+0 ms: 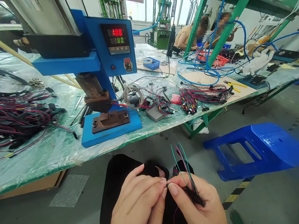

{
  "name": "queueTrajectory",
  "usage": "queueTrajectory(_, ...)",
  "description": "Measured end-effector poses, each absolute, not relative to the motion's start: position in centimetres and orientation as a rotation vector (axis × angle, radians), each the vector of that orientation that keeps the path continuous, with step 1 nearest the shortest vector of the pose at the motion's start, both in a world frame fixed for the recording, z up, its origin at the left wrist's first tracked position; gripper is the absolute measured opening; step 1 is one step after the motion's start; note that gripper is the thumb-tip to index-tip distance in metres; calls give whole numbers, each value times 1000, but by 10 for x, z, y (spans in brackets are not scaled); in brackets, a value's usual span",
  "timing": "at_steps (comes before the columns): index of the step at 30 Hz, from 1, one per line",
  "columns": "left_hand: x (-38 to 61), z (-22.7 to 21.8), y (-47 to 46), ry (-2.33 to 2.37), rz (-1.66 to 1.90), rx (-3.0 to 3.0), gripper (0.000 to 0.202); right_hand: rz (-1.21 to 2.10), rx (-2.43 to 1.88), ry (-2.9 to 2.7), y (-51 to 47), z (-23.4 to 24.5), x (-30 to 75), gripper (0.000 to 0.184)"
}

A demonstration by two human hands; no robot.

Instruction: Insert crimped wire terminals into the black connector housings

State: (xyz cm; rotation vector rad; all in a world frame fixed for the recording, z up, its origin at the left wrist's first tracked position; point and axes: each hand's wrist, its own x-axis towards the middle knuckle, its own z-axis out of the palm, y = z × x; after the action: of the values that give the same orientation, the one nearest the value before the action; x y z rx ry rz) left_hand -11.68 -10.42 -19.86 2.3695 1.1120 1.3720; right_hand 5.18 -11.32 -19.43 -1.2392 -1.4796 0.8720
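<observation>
Above my lap, my left hand (141,201) and my right hand (204,206) meet fingertip to fingertip. Between them is a small dark piece (167,185), pinched from both sides; its exact kind is too small to tell. A wire harness (185,162) of thin green, red and black wires also runs through my right hand. Its loose ends stick up past the fingers, and a black part of it lies against the palm. Beyond my hands, on the bench edge, stands a blue heated press (110,127) with a lit red and green display (116,35).
Wire harnesses lie heaped at the left (19,115) and bundled at the right (196,98) of the plastic-covered bench (59,160). Yellow-handled pliers (234,85) rest on cardboard. A blue stool (269,146) stands right. Two people sit farther back. A green post (230,27) rises nearby.
</observation>
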Motion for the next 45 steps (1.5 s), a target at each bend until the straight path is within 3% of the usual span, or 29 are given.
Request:
queueTrajectory(14,-114,-196,-104,1148,1389,2256,31,837,-1255,-1570,-113,-197,60,11)
queueTrajectory(31,-109,-189,-103,1250,1245,1875,15,1006,-1360,-1429,-115,-191,57,30)
queueTrajectory(45,-117,-187,-102,1253,1192,1937,13,796,-1179,-1575,-112,-188,56,12)
